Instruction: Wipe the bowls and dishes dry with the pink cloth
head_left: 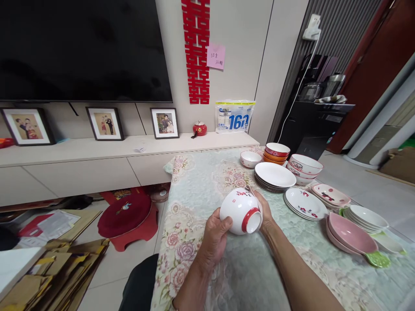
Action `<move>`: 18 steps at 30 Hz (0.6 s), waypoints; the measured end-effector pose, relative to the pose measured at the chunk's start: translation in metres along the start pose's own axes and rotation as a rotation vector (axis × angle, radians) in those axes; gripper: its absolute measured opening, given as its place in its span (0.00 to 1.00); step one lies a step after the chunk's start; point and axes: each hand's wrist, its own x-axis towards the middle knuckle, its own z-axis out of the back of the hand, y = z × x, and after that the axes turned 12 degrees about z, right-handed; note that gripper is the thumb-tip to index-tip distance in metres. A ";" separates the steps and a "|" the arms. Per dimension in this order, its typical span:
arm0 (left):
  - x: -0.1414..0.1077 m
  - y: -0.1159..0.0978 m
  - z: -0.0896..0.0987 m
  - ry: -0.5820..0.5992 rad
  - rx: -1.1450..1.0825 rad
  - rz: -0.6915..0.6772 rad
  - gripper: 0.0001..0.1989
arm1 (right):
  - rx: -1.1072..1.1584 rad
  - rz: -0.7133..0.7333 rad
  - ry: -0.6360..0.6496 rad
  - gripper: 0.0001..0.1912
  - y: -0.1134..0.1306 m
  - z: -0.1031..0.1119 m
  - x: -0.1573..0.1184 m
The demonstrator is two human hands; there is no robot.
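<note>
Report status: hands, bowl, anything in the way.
Left hand and right hand holding white bowl. Bowl tipped, red foot ring toward camera. Possible obstacle: plate stack just beyond right hand.

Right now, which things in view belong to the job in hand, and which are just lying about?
In the job:
red-footed white bowl, held in left hand and right hand
likely the stacked white plates and flowered plates

Lying about:
cushioned red stool
flattened cardboard
red lidded jar
</note>
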 end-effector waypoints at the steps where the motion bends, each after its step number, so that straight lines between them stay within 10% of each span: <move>1: 0.000 0.000 0.001 0.005 0.030 0.011 0.22 | -0.037 0.027 0.003 0.18 0.003 0.004 0.001; 10: -0.003 0.001 0.008 -0.065 0.187 0.040 0.19 | -0.383 0.243 0.159 0.17 0.017 0.009 -0.006; 18: -0.001 -0.001 0.001 -0.109 0.354 -0.048 0.19 | -1.093 0.889 0.576 0.15 0.026 -0.024 -0.032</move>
